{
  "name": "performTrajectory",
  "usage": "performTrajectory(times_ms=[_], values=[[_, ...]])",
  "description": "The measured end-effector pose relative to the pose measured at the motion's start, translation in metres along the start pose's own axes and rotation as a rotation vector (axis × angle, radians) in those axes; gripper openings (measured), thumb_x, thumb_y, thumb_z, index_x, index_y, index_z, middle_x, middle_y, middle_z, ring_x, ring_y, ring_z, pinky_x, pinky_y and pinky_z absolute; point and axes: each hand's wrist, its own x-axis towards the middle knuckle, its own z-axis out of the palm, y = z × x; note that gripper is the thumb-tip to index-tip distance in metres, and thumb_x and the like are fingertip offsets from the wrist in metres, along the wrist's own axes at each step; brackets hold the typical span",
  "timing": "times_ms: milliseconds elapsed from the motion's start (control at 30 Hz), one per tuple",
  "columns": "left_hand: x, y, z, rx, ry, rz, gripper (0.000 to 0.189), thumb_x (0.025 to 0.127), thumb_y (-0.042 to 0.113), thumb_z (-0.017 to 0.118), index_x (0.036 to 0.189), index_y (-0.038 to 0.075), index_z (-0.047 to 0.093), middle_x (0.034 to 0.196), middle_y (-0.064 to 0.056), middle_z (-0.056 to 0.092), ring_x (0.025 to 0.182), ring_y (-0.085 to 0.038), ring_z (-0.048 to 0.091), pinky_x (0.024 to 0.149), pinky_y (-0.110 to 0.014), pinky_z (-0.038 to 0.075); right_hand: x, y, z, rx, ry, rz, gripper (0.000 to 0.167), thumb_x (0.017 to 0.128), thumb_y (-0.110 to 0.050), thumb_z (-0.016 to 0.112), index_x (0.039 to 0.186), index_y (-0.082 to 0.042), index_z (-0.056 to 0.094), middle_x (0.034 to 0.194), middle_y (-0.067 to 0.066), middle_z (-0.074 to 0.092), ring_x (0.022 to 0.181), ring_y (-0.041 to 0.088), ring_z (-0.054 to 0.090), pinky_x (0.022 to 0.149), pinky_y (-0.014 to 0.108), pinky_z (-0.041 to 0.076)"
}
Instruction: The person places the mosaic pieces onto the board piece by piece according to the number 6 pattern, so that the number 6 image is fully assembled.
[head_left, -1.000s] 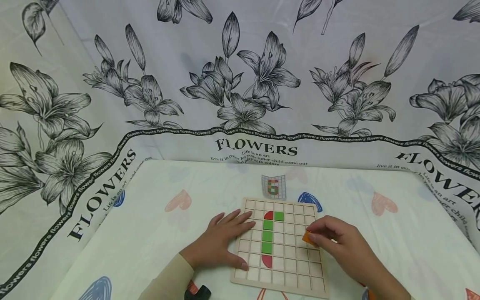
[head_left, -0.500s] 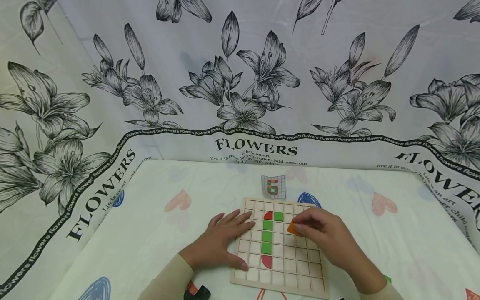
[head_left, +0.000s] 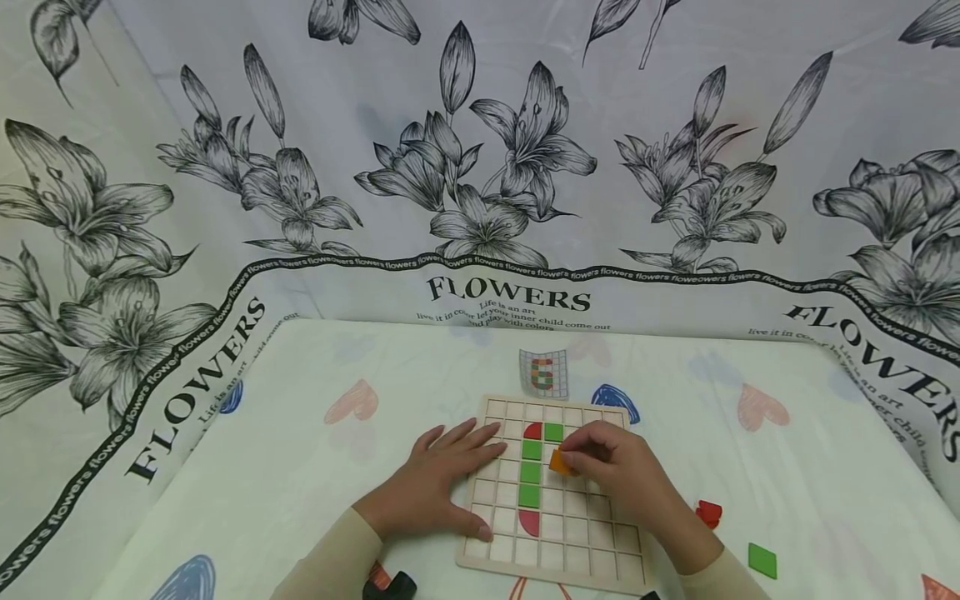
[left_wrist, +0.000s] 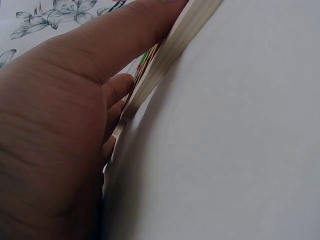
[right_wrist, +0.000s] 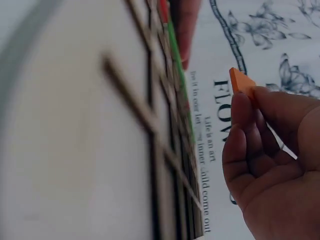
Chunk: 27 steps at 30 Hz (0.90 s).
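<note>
A square wooden grid board lies on the table in the head view. Green square tiles fill a column of its cells, with a red quarter-round tile at the bottom and another at the top. One more green square sits beside the top red one. My left hand rests on the board's left edge, fingers spread. My right hand pinches an orange tile between thumb and fingers over the board, just right of the green column. The right wrist view shows that orange tile held at the fingertips.
A small pattern card lies behind the board. To the right, red pieces and a loose green tile lie on the white cloth. A black object shows at the front edge. A flower-printed curtain stands behind.
My right hand has carried the orange tile leftward across the board to the green column, uncovering the red pieces and green tile on the right. The left hand has stayed in place.
</note>
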Motion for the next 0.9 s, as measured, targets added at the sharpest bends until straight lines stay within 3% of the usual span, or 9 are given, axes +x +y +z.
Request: performTrajectory(times_ms=[333,900], values=[[-0.001,0.003,-0.002,-0.005,-0.005,-0.017,0.111,0.078,0.084,0.077,0.171,0.037,0.04,0.177,0.019,0.021,0.165,-0.018,0.007,0.126,-0.064,0.003,0.004,0.017,0.012,-0.104,-0.025,-0.008,0.001,0.101,-0.018,0.081,0.102,-0.019,0.081,0.101,-0.011,0.074,0.092,0.017,0.065,0.084,0.029,0.056],[0.001,0.001,-0.001,-0.01,-0.004,-0.008,0.111,0.078,0.085,0.077,0.171,0.038,0.039,0.177,0.02,0.019,0.165,-0.015,0.005,0.127,-0.063,0.002,0.003,0.021,0.016,-0.236,-0.037,-0.077,0.019,0.1,-0.01,0.08,0.1,-0.028,0.081,0.102,-0.016,0.068,0.095,0.013,0.063,0.085,0.03,0.056]])
